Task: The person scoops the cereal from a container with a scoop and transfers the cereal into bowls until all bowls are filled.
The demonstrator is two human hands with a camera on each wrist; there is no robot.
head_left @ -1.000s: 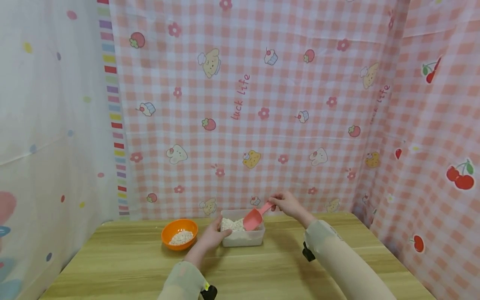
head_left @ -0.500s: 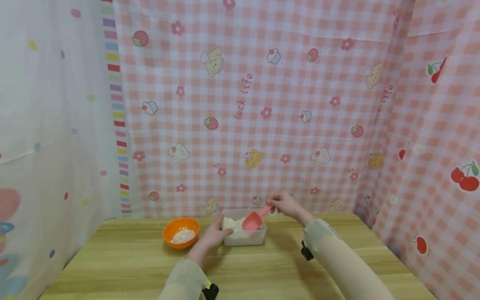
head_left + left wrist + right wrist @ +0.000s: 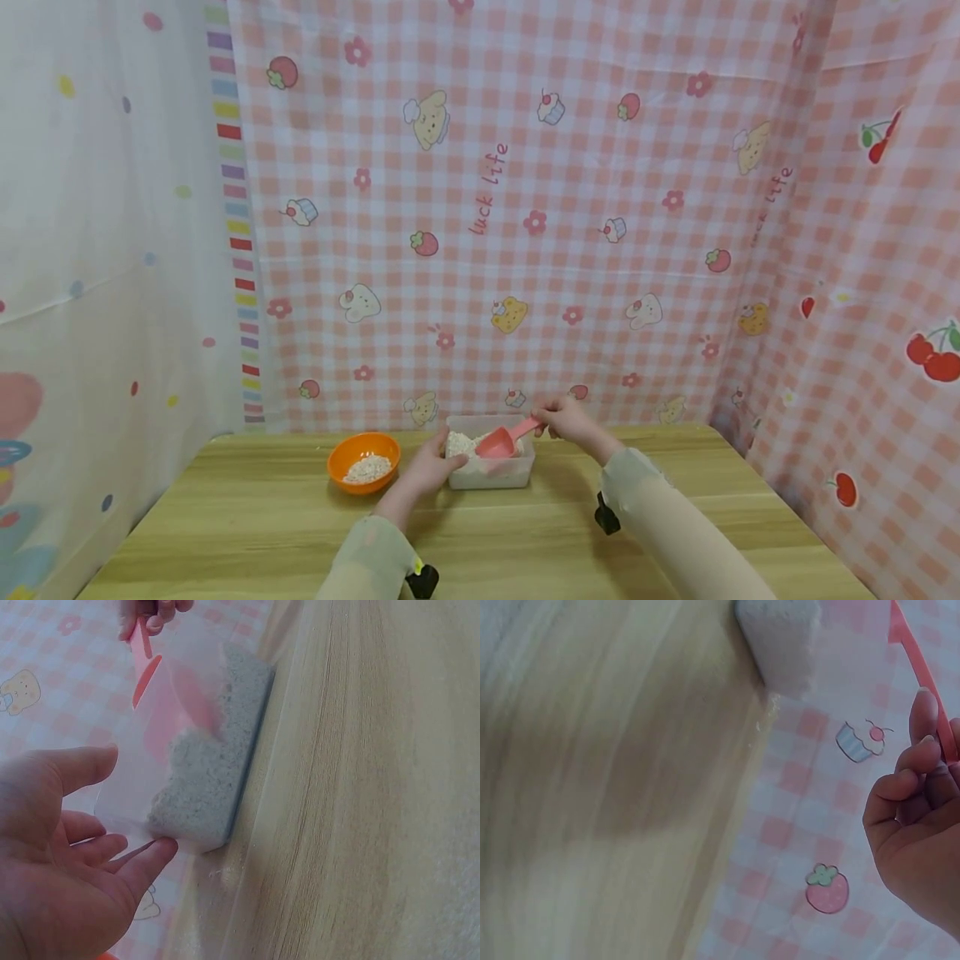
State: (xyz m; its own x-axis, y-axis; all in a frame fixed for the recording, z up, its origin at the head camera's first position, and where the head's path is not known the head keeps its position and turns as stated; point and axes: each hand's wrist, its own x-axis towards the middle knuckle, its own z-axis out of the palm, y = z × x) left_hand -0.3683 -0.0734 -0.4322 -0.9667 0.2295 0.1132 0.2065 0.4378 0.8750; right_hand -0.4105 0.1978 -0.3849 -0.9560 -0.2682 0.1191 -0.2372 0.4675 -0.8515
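Note:
My right hand (image 3: 568, 419) pinches the handle of a pink scoop (image 3: 497, 444), whose bowl is down in the oats (image 3: 460, 445) inside a translucent plastic container (image 3: 491, 479). In the right wrist view the fingers are curled at the handle (image 3: 924, 671). My left hand (image 3: 426, 468) holds the container's left end, thumb by the front rim and fingers at the end wall. The left wrist view shows the container (image 3: 127, 802) side-on, with the oats (image 3: 217, 769) heaped unevenly behind its wall. Left of that hand stands an orange bowl (image 3: 341, 467) with some oats in it.
The container and bowl stand on a wood-grain table (image 3: 525, 542), near its back edge. A pink checked curtain (image 3: 465, 367) hangs right behind them, and more patterned cloth closes off both sides.
The scoop has shifted left within the container and its handle has tipped lower, as my right hand moved slightly left. My left hand keeps its place on the container.

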